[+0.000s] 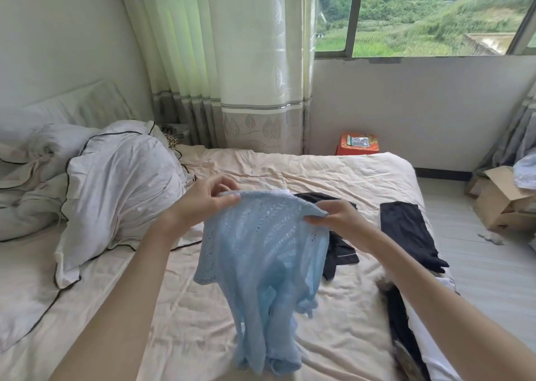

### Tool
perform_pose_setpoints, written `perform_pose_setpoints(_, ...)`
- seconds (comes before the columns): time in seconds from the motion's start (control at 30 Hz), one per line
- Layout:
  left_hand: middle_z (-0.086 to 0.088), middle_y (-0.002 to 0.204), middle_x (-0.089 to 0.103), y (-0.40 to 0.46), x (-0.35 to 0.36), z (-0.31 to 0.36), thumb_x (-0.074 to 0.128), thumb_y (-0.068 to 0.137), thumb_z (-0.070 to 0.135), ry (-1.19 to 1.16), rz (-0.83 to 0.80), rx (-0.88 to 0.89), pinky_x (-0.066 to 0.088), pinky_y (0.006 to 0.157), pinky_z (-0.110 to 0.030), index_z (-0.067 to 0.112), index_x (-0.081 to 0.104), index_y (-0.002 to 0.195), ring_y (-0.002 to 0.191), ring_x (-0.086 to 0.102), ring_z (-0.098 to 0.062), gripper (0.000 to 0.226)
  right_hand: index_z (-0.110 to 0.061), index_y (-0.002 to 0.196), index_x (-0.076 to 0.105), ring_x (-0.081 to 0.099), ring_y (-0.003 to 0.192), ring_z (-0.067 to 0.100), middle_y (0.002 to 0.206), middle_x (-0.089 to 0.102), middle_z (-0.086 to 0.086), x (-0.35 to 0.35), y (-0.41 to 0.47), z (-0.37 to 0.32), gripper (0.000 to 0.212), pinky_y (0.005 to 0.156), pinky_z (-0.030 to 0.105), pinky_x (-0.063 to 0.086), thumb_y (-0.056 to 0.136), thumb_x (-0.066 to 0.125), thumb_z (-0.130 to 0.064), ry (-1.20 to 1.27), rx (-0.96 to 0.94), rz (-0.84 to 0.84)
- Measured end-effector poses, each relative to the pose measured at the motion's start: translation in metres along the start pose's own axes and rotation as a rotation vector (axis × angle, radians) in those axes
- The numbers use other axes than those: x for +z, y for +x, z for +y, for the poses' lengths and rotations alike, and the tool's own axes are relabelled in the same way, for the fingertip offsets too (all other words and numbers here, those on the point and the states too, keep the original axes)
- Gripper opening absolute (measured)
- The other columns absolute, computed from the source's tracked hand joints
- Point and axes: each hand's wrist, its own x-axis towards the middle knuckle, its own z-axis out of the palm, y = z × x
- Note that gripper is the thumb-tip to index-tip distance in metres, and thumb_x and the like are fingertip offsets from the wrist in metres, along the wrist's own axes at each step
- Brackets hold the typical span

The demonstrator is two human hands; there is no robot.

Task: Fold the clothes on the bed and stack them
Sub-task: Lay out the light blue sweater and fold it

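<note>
Both hands held a light blue knit top (261, 253) up above the bed (333, 171), one at each end of its upper edge. The left hand (203, 199) pinched the left end of that edge, its fingers (229, 198) curled over the front of the knit with the thumb behind. The right hand (338, 216) gripped the right end, fingers folded round the fabric at the corner. Between the two hands the edge ran nearly level, and the rest of the top hung down in loose folds, its lower end reaching the peach sheet near the bottom of the view.

Behind the top, a crumpled black garment (339, 250) lay on the sheet, partly hidden by the hanging knit. To the right of it, near the bed's edge, a flat black piece (406, 230) lay spread out. A dark garment with a furry trim (397, 317) lay along the near right edge. A white duvet (121, 183) was heaped on the left side of the bed.
</note>
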Motion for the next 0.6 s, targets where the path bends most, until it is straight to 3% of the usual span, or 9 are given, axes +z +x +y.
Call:
perform_pose_setpoints(0.1,0.0,0.092,0.064,-0.005,0.018,-0.012,0.07,0.085,0.022,0.147,-0.105,-0.055,0.043,0.062,-0.009,0.025,0.061,0.098,0.077,0.058,-0.008,0.016,-0.028,0.062,0.072,0.054,0.061,0.003,0.063,0.064,-0.011,0.005,0.008,-0.031,0.034,0.056,0.015,0.041,0.081,0.066,-0.001,-0.133,-0.078,-0.091)
perform_pose_setpoints(0.27,0.011,0.09,0.071,-0.013,0.056,-0.008,0.074,0.073,0.039,-0.096,-0.003,0.135,0.051,0.075,-0.016,0.035,0.066,0.095,0.081,0.065,0.001,0.024,-0.018,0.078,0.071,0.056,0.069,0.008,0.076,0.065,0.0,0.028,0.022,-0.06,0.013,0.064,0.022,0.041,0.079,0.07,-0.005,-0.25,-0.178,-0.126)
perform_pose_setpoints(0.33,0.01,0.083,0.071,-0.014,0.059,-0.012,0.072,0.079,0.028,-0.168,0.054,0.155,0.049,0.077,-0.017,0.029,0.07,0.085,0.08,0.065,-0.001,0.007,-0.019,0.076,0.069,0.057,0.069,0.007,0.075,0.065,-0.002,0.028,0.023,-0.061,0.014,0.064,0.018,0.042,0.08,0.07,-0.005,-0.231,-0.17,-0.137)
perform_pose_setpoints(0.43,0.011,0.074,0.067,-0.012,0.053,-0.012,0.067,0.086,0.015,-0.222,0.063,0.158,0.046,0.072,-0.013,0.021,0.068,0.079,0.075,0.061,-0.001,0.008,-0.021,0.075,0.07,0.058,0.065,0.0,0.071,0.065,-0.007,0.022,0.023,-0.056,0.02,0.062,0.011,0.043,0.082,0.067,-0.003,-0.108,-0.125,-0.155)
perform_pose_setpoints(0.53,0.011,0.073,0.062,-0.01,0.044,0.002,0.065,0.087,0.022,-0.227,0.001,0.212,0.043,0.068,-0.013,0.022,0.065,0.082,0.073,0.056,-0.002,0.006,-0.003,0.081,0.068,0.055,0.07,0.01,0.074,0.061,0.001,0.016,0.019,-0.042,0.007,0.066,0.019,0.041,0.086,0.066,-0.008,-0.069,-0.068,-0.221)
perform_pose_setpoints(0.6,0.006,0.075,0.062,-0.007,0.037,0.014,0.065,0.087,0.024,-0.195,-0.004,0.253,0.041,0.065,-0.013,0.024,0.064,0.083,0.072,0.055,-0.004,0.005,0.004,0.086,0.066,0.057,0.074,0.016,0.079,0.063,0.007,0.017,0.015,-0.026,0.014,0.07,0.025,0.043,0.087,0.066,-0.01,-0.101,-0.003,-0.266)
